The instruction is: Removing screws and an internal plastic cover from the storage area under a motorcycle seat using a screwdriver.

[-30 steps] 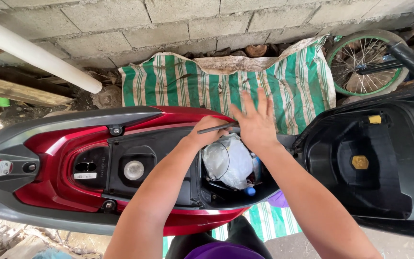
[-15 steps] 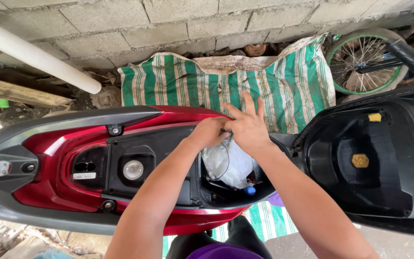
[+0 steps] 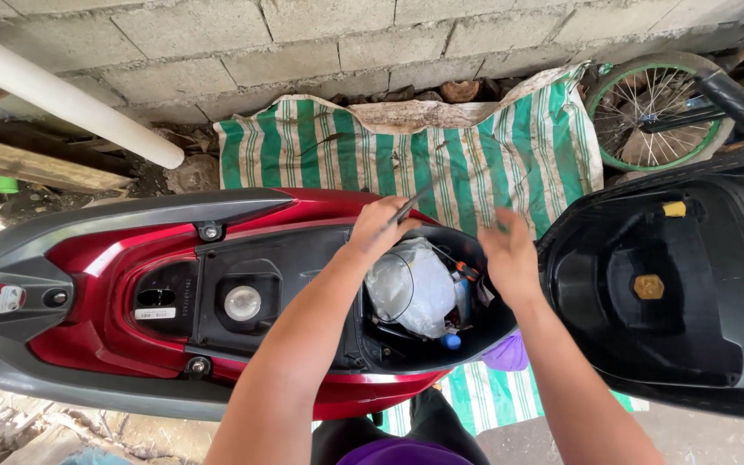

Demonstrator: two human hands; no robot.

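Note:
A red scooter [image 3: 131, 258] lies across the view with its seat [image 3: 673, 284] flipped open to the right. The under-seat compartment [image 3: 389, 344] holds a crumpled clear plastic bag [image 3: 415, 288] and small items. My left hand [image 3: 381, 226] is at the compartment's far rim, closed on a thin dark tool [image 3: 413, 201] that points up and right. My right hand [image 3: 510, 258] hovers over the compartment's right side, fingers apart, holding nothing.
A green and white striped sack [image 3: 441, 155] lies behind the scooter against a block wall [image 3: 389, 43]. A white pipe [image 3: 62, 99] slants at upper left. A bicycle wheel [image 3: 652, 112] stands at upper right. The fuel cap [image 3: 243, 303] sits left of the compartment.
My two hands were together at the compartment's far rim. My right hand has moved apart to the right and opened. My left hand now holds the thin tool up.

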